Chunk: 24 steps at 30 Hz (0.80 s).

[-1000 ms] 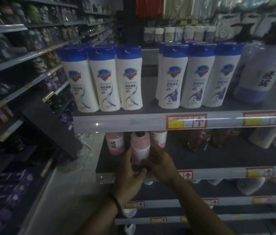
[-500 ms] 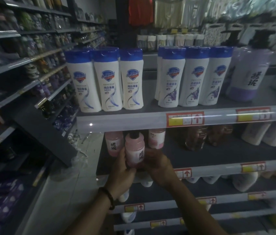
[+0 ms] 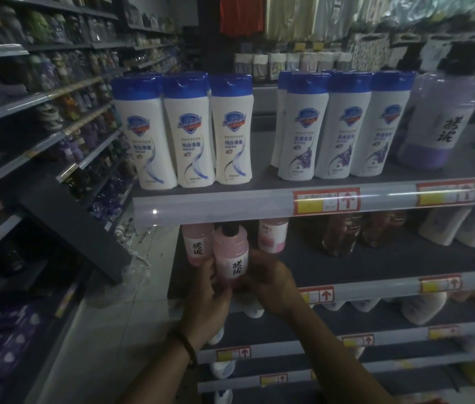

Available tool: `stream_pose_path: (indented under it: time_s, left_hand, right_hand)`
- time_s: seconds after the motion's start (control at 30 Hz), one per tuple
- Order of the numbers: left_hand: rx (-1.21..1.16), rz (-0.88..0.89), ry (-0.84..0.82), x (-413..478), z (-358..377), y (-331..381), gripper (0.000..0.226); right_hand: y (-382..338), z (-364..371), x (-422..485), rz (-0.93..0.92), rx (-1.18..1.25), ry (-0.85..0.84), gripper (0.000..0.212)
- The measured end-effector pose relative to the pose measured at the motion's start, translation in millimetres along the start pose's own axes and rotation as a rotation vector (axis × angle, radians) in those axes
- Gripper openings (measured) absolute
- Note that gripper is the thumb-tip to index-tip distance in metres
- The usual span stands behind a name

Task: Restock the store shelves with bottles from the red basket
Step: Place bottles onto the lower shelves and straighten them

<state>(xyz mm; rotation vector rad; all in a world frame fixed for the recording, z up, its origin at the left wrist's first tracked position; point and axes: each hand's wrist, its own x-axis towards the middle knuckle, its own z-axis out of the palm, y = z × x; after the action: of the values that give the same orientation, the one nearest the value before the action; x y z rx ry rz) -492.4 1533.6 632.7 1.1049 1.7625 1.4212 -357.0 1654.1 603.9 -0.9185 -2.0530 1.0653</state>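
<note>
I log left grip [image 3: 207, 298] and right grip [image 3: 274, 284] both wrapped round the pink pump bottle [image 3: 230, 255], upright at the second shelf [image 3: 361, 260] front. Two matching bottles [image 3: 197, 246] already stand behind it (red basket unseen, so remainder unknown).

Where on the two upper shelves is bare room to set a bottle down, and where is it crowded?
Second shelf: a bare front strip between the amber bottles and the price rail. Top shelf: a gap between the two white-bottle groups. Crowded: second shelf's left end, where left hand and right hand hold the pink bottle.
</note>
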Motion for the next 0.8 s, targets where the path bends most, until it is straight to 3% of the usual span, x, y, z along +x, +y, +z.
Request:
stream_pose_path:
  time_s: [0.23,0.8]
  left_hand:
    - [0.034,0.009,0.012,-6,1,-6,0.075]
    - [0.046,0.070,0.121,-9,-35,-17,0.087]
  right_hand:
    - [-10,8,-3,-0.020,0.010,-0.014,0.053]
    - [-34,41,-6,-0.079,0.104,-0.067,0.059]
